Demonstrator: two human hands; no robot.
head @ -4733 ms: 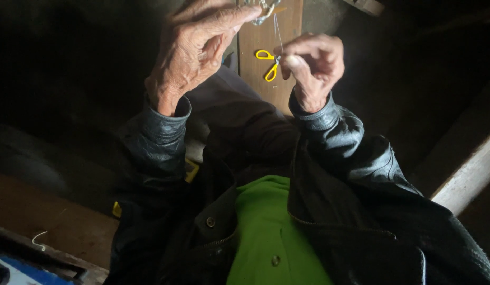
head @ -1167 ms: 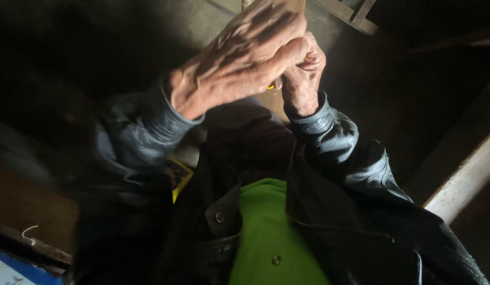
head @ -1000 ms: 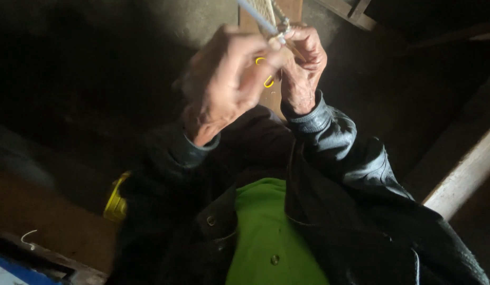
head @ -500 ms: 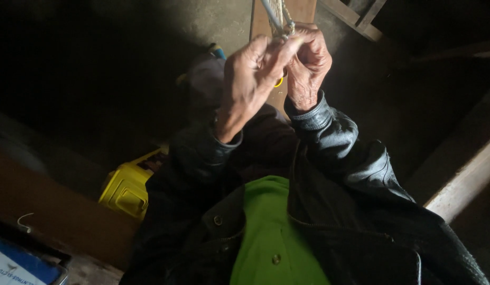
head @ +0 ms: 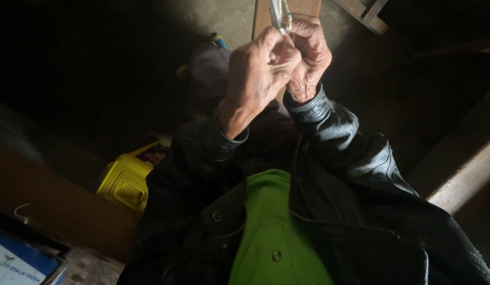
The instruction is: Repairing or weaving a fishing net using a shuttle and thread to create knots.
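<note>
My left hand [head: 255,79] and my right hand [head: 308,58] are raised close together in front of my chest, fingertips touching. Both pinch a thin grey-white cord or braided strand [head: 279,13] that runs up out of the top of the view. The left hand's fingers curl over the strand from the left; the right hand is closed around it from the right. A small yellow scissors seen earlier is hidden behind the hands. I wear a black leather jacket [head: 340,174] over a green shirt [head: 271,227].
A yellow plastic box [head: 126,177] lies on the dark floor at lower left. A wooden plank [head: 54,206] and a blue-and-white carton [head: 17,258] sit at the bottom left corner. A pale wooden beam [head: 467,179] runs at right; a wooden board [head: 303,8] stands behind the hands.
My left hand has swung from covering the right hand back to its left side and closed in on the strand. The yellow box came into view as my arm moved right.
</note>
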